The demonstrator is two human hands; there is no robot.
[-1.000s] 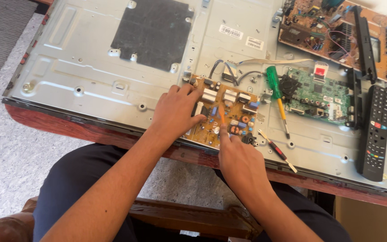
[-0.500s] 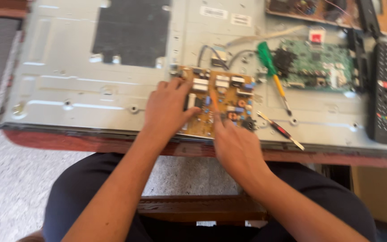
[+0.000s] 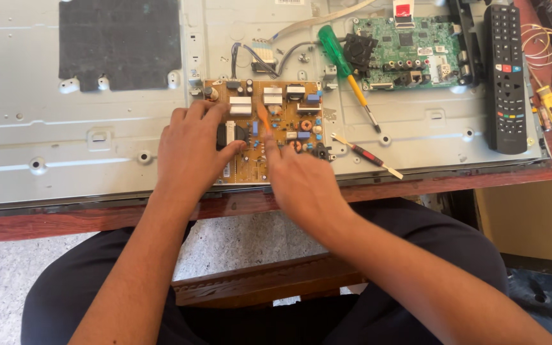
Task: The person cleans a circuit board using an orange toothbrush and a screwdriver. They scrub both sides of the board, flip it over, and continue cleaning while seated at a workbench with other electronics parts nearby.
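The tan power board is seated on the grey metal panel. It is steadied by the left hand, fingers spread. A thin orange tool is pinched in the right hand. A slip could bridge or damage components.
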